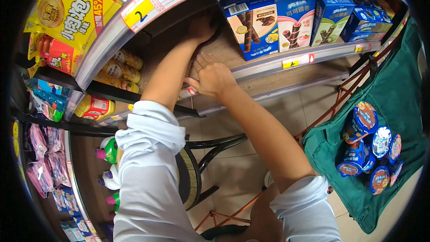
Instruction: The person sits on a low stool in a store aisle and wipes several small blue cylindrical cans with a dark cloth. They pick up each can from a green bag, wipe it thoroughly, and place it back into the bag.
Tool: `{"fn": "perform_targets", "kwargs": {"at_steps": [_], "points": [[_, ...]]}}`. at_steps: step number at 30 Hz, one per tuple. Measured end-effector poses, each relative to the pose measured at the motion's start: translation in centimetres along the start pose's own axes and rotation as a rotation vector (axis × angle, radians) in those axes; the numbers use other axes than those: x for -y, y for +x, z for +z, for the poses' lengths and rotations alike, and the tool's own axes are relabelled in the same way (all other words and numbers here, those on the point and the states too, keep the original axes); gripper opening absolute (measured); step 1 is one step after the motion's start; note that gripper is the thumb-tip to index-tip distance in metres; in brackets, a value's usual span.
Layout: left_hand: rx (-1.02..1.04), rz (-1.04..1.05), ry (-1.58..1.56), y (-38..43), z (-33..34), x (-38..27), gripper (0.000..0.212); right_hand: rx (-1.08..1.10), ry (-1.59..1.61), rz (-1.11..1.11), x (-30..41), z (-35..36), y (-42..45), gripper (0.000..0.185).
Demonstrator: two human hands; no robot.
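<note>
My left hand (202,29) reaches deep into a wood-grain shelf (231,52), in the shadow under the shelf above. Its fingers are dark and partly hidden; a dark edge, perhaps cloth, shows beside them, and whether they grip it is unclear. Nearer the front, my right hand (215,79) lies palm down at the shelf's front edge, fingers spread, with nothing visible in it. Just right of both hands stands a blue Oreo wafer-roll box (252,28) with a chocolate picture. Beside it are a pink-fronted box (295,23) and a green-fronted box (332,22).
Yellow bottles (122,69) lie on the shelf at left. A price-tag rail (158,1) curves overhead. At right, a green folding chair (393,90) holds several blue snack cups (365,117). A black-framed stool (198,174) stands below my arms.
</note>
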State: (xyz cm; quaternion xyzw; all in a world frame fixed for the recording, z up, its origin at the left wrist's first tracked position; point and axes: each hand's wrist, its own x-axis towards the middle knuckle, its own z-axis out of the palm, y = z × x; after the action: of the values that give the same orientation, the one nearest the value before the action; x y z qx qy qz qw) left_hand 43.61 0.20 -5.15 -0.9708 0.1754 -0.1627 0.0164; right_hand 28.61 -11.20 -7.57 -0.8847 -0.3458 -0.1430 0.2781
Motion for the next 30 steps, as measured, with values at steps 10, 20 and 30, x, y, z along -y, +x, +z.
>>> {"fn": "perform_targets", "kwargs": {"at_steps": [10, 20, 30], "points": [[0.399, -0.123, -0.240, -5.2, -6.6, -3.0, 0.049, -0.176, 0.283, -0.118, 1.6, -5.7, -7.1, 0.027], [0.428, 0.347, -0.242, -9.3, -10.3, -6.9, 0.048, -0.168, 0.272, 0.129, 3.3, -6.6, -11.7, 0.024], [0.370, 0.409, -0.262, -13.4, -11.4, -1.9, 0.047, -0.133, 0.236, 0.162, 4.1, -12.3, -13.4, 0.024]]}}
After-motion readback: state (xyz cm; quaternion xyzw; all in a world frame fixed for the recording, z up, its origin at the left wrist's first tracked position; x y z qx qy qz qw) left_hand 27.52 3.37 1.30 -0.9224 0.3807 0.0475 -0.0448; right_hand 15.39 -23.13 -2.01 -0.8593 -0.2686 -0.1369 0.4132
